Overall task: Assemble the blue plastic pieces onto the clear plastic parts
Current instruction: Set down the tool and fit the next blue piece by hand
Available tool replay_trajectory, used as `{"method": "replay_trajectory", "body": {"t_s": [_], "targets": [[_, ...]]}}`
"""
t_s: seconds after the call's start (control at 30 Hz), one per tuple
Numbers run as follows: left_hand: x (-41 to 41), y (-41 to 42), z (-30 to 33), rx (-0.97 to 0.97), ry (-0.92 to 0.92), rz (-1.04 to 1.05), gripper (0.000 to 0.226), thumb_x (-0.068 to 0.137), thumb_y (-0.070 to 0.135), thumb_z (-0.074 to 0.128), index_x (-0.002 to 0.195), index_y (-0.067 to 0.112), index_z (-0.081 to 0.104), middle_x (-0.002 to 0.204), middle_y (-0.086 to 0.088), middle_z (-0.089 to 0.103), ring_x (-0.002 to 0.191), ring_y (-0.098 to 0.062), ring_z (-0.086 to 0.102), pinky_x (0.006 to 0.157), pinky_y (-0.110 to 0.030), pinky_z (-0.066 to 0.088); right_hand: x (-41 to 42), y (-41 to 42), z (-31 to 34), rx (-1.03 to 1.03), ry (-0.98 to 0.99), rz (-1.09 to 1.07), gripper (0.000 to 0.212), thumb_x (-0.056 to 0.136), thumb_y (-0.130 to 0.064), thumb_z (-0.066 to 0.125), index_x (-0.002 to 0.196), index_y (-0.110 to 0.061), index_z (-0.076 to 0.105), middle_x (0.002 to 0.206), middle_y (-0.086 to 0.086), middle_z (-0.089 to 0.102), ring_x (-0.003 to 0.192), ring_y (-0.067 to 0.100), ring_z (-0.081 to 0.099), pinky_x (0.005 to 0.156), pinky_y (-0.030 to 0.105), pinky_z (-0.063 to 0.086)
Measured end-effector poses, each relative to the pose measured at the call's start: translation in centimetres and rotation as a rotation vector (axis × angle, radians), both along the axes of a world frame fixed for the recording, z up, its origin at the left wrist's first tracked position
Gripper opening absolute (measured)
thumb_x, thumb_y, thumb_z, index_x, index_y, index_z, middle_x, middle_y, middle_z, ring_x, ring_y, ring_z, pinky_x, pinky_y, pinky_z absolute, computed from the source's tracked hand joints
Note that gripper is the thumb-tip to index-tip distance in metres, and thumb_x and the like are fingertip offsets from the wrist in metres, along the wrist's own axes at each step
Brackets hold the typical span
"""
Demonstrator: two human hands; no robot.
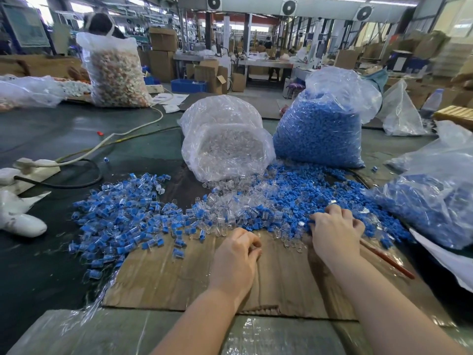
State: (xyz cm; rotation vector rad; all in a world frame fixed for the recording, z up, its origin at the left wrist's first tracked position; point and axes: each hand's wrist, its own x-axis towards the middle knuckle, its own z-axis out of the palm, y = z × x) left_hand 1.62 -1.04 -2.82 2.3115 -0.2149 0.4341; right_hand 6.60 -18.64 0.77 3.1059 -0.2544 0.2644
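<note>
Loose blue plastic pieces (pixel 304 193) lie heaped on the table right of centre, mixed with clear plastic parts (pixel 225 203) spilling from a clear bag (pixel 225 139). A pile of assembled blue-and-clear units (pixel 122 216) spreads to the left. My right hand (pixel 335 229) rests knuckles-up in the blue heap, fingers curled into the pieces; what it grips is hidden. My left hand (pixel 235 257) hovers over the cardboard sheet (pixel 179 278) with fingers curled inward; whether it holds anything I cannot tell.
A full bag of blue pieces (pixel 320 131) stands behind the heap, another bag of blue pieces (pixel 432 208) lies at right. A red pencil (pixel 389 260) lies by my right wrist. A power strip (pixel 33 170) with cables sits at left. A person stands behind a far bag (pixel 115 70).
</note>
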Motion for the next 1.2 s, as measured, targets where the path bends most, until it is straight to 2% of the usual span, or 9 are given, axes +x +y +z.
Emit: {"method": "replay_trajectory", "body": {"t_s": [0.2, 0.47, 0.6, 0.67, 0.73, 0.8, 0.9, 1.03, 1.2], "targets": [[0.0, 0.0, 0.2, 0.018, -0.01, -0.034, 0.024, 0.088, 0.019, 0.059, 0.112, 0.02, 0.063, 0.102, 0.01, 0.059, 0.088, 0.0, 0.053, 0.082, -0.005, 0.041, 0.9, 0.9, 0.4, -0.021, 0.008, -0.06, 0.021, 0.084, -0.007, 0.049, 0.099, -0.017, 0.059, 0.118, 0.007, 0.048, 0.118, 0.028, 0.038, 0.103, 0.055, 0.026], [-0.3, -0.1, 0.2, -0.022, 0.002, -0.036, 0.018, 0.086, 0.018, 0.062, 0.103, 0.015, 0.066, 0.096, 0.014, 0.052, 0.08, 0.001, 0.051, 0.076, 0.002, 0.037, 0.7, 0.6, 0.5, -0.034, -0.015, -0.04, 0.017, 0.086, -0.006, 0.051, 0.097, -0.017, 0.057, 0.114, 0.006, 0.046, 0.116, 0.027, 0.037, 0.103, 0.054, 0.026], [-0.4, 0.0, 0.3, -0.037, 0.002, -0.025, 0.018, 0.086, 0.017, 0.061, 0.104, 0.017, 0.065, 0.096, 0.014, 0.056, 0.083, 0.002, 0.052, 0.078, 0.0, 0.038, 0.2, 0.6, 0.5, -0.024, -0.208, 0.042, 0.005, 0.092, -0.013, 0.048, 0.094, -0.016, 0.052, 0.105, 0.003, 0.053, 0.101, 0.022, 0.045, 0.088, 0.035, 0.036], [-0.4, 0.1, 0.4, -0.055, 0.002, -0.018, 0.018, 0.087, 0.016, 0.06, 0.104, 0.017, 0.065, 0.097, 0.012, 0.059, 0.084, 0.003, 0.052, 0.077, 0.003, 0.036, -0.6, 1.0, 0.6, 0.101, -0.302, 0.157, 0.007, 0.095, -0.015, 0.046, 0.09, -0.014, 0.052, 0.092, 0.001, 0.06, 0.084, 0.017, 0.049, 0.077, 0.028, 0.038], [-0.4, 0.2, 0.5, -0.086, 0.0, -0.013, 0.017, 0.087, 0.014, 0.061, 0.103, 0.018, 0.065, 0.094, 0.014, 0.059, 0.08, 0.006, 0.051, 0.076, 0.004, 0.035, -1.8, 1.8, 0.4, 0.327, -0.322, 0.231, 0.01, 0.094, -0.016, 0.05, 0.087, -0.011, 0.055, 0.081, 0.001, 0.061, 0.072, 0.015, 0.05, 0.07, 0.025, 0.041], [-0.4, 0.3, 0.7, -0.124, 0.003, -0.009, 0.016, 0.087, 0.014, 0.062, 0.102, 0.02, 0.066, 0.09, 0.016, 0.058, 0.079, 0.009, 0.05, 0.074, 0.003, 0.036, -2.9, 2.7, 0.0, 0.504, -0.31, 0.271, 0.008, 0.091, -0.016, 0.056, 0.086, -0.01, 0.059, 0.077, 0.0, 0.061, 0.071, 0.015, 0.055, 0.069, 0.022, 0.043], [-0.5, 0.3, 0.8, -0.164, 0.025, -0.003, 0.015, 0.088, 0.013, 0.061, 0.1, 0.02, 0.067, 0.088, 0.014, 0.062, 0.079, 0.006, 0.054, 0.071, -0.001, 0.04, -4.3, 4.1, -1.2, 0.643, -0.314, 0.309, 0.003, 0.087, -0.015, 0.061, 0.086, -0.015, 0.064, 0.076, -0.008, 0.059, 0.072, 0.008, 0.051, 0.065, 0.009, 0.033], [-0.4, 0.4, 0.7, -0.246, 0.061, 0.022, 0.013, 0.088, 0.013, 0.06, 0.094, 0.022, 0.068, 0.077, 0.016, 0.063, 0.073, 0.008, 0.058, 0.065, -0.002, 0.041, -5.3, 4.9, -2.2, 0.728, -0.337, 0.384, 0.008, 0.084, -0.008, 0.064, 0.087, -0.015, 0.067, 0.082, -0.005, 0.065, 0.082, 0.013, 0.056, 0.074, 0.022, 0.04], [-0.2, 0.5, 0.4, -0.251, 0.094, 0.018, 0.014, 0.089, 0.014, 0.059, 0.089, 0.027, 0.063, 0.079, 0.011, 0.068, 0.075, 0.001, 0.063, 0.066, -0.005, 0.045, -5.7, 5.0, -2.4, 0.803, -0.375, 0.424, 0.011, 0.082, -0.005, 0.065, 0.086, -0.015, 0.068, 0.081, -0.007, 0.065, 0.082, 0.013, 0.059, 0.076, 0.029, 0.048]]}}
